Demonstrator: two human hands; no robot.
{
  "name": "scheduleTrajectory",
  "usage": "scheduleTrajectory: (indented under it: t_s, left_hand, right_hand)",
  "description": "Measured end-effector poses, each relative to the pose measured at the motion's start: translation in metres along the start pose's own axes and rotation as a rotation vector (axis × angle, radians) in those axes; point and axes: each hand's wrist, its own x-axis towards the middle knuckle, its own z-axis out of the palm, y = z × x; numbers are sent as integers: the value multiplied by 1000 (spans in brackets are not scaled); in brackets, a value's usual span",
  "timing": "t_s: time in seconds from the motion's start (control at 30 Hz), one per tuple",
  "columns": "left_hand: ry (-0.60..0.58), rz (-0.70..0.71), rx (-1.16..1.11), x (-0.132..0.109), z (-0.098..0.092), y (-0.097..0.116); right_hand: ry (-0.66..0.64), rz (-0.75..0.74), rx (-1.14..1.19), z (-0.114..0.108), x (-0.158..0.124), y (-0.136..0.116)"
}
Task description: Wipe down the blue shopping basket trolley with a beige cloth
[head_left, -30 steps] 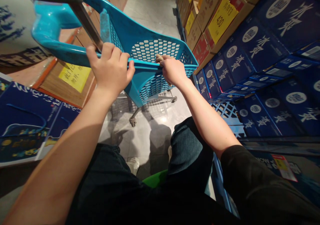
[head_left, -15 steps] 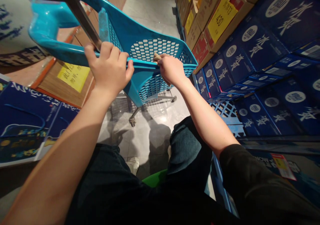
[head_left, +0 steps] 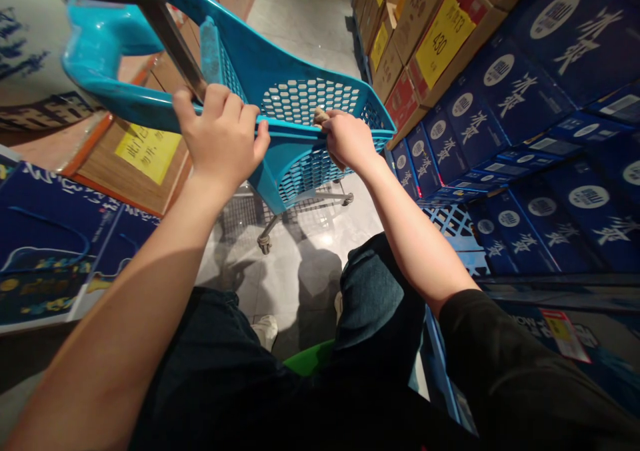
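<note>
Left hand (head_left: 223,137) closed around rim of bright blue perforated plastic shopping cart (head_left: 310,171), fingers curled over near edge, just beside dark metal frame bar (head_left: 173,34). Right hand (head_left: 347,143) also gripping same rim, further along, w/ small tan object (head_left: 319,116) showing at fingertips; too small to tell what it is or if it's held. Cart sits directly in front of person, both arms reaching fwd, over pale tile floor (head_left: 305,31), grey caster (head_left: 265,243) visible underneath. Navy cartons w/ white round logos (head_left: 500,97) stacked along right, brown cardboard boxes w/ yellow price tags (head_left: 443,41) further up. Step in hand prob steering cart along aisle; next move seems to call for steady straight push, keeping clear of stacks on both sides.
</note>
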Motion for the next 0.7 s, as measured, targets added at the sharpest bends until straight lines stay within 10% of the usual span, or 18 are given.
scheduleTrajectory:
  t_s: [0.23,0.5,0.7]
  left_hand:
    - [-40,-59,84,1,-1,3]
    - [-11,-36,23,0,4,-4]
    - [-12,-38,39,0,3,-2]
  right_hand:
    - [50,-181,4,6,-9,-37]
    - [-11,-121,-10,-3,-2,3]
    - [57,-172,-9,6,-8,-25]
